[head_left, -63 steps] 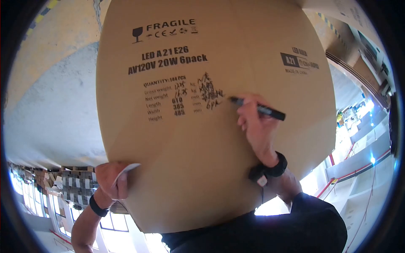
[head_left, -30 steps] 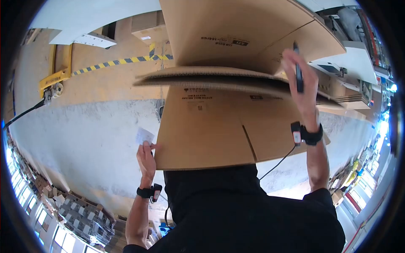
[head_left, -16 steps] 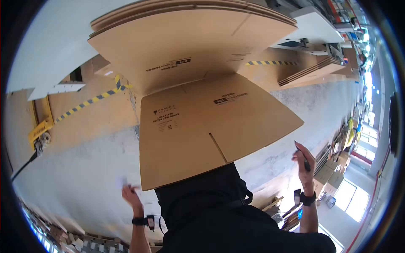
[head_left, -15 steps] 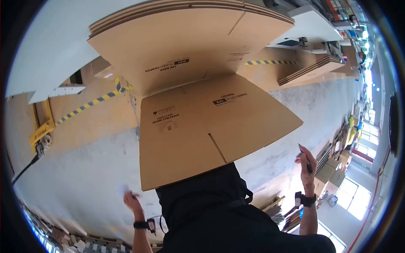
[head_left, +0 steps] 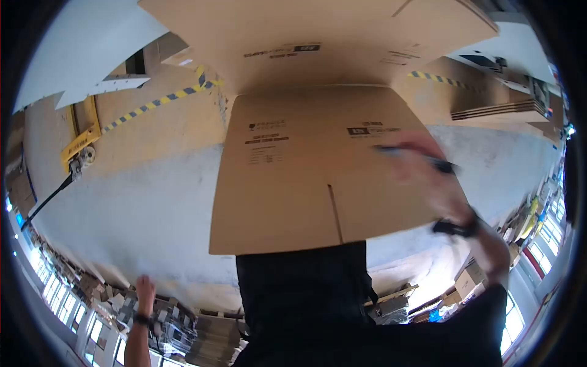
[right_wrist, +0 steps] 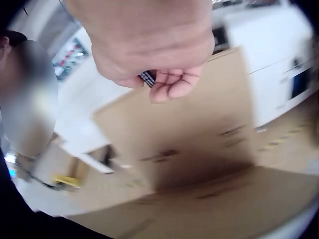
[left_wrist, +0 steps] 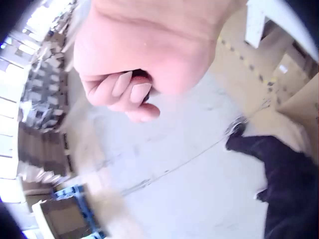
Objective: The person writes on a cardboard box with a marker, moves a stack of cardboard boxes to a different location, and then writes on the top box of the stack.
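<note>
My right hand (head_left: 428,177), blurred in the head view, grips a black marker (head_left: 443,165) over the right part of a cardboard panel (head_left: 287,208). This panel slopes toward my body, printed with a glass symbol and lines of text, with one slot at its near edge. Behind it another printed panel (head_left: 342,30) rises. In the right wrist view a bit of the marker (right_wrist: 147,77) shows between curled fingers. My left hand (head_left: 145,293) is off to the lower left, away from the cardboard. Its fingers curl round a small black object (left_wrist: 147,97), mostly hidden, in the left wrist view.
A yellow pallet jack (head_left: 79,140) stands at left, beside striped floor tape (head_left: 159,101). White worktables (head_left: 92,49) stand behind. Flat cardboard sheets (head_left: 498,111) are stacked at right. A blue pallet (left_wrist: 82,209) and a loaded stack lie beyond my left hand.
The panel with handwriting seen up close swung up and away, leaving a similar panel facing me. My right hand moved in over it with the marker. My left hand dropped lower left; its white slip no longer shows.
</note>
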A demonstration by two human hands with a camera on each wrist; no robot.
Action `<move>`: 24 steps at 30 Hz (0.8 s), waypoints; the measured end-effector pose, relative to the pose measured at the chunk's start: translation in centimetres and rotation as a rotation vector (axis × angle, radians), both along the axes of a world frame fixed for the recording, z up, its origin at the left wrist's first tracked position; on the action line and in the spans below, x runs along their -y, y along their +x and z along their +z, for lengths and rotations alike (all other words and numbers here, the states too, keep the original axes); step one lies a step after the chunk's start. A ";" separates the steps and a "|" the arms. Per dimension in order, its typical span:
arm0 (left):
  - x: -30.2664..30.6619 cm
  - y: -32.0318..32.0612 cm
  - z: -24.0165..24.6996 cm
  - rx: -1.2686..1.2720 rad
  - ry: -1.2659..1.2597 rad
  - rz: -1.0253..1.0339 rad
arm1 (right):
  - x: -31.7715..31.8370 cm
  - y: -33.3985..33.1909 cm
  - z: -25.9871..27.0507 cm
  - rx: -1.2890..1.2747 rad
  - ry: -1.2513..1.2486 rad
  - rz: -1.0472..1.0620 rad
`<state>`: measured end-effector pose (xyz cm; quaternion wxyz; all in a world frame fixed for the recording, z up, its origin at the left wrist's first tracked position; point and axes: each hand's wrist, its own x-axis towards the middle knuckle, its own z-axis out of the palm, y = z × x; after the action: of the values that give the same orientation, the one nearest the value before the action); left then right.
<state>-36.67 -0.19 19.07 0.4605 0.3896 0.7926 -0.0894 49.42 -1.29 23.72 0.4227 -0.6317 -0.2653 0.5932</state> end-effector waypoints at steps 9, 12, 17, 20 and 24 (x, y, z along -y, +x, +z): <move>-10.3 31.2 -22.8 0.422 -0.030 -0.563 | -2.5 -18.8 -35.5 -0.295 -0.375 -0.133; -6.5 31.4 -25.0 0.501 -0.074 -0.527 | -2.7 -19.0 -40.1 -0.206 -0.340 -0.090; -2.8 33.2 -25.7 0.531 0.086 -0.561 | -2.7 -19.9 -43.7 -0.117 -0.485 -0.040; -3.3 33.4 -26.0 0.530 0.026 -0.644 | -1.1 -20.5 -44.2 -0.117 -0.527 -0.018; -3.0 33.9 -26.5 0.568 0.103 -0.609 | -0.7 -19.9 -45.1 0.013 -0.476 0.105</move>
<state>-2.81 2.85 -7.46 0.5931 0.6379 0.4861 -0.0707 29.55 -0.62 -21.42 0.2288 -0.7027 -0.1534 0.6560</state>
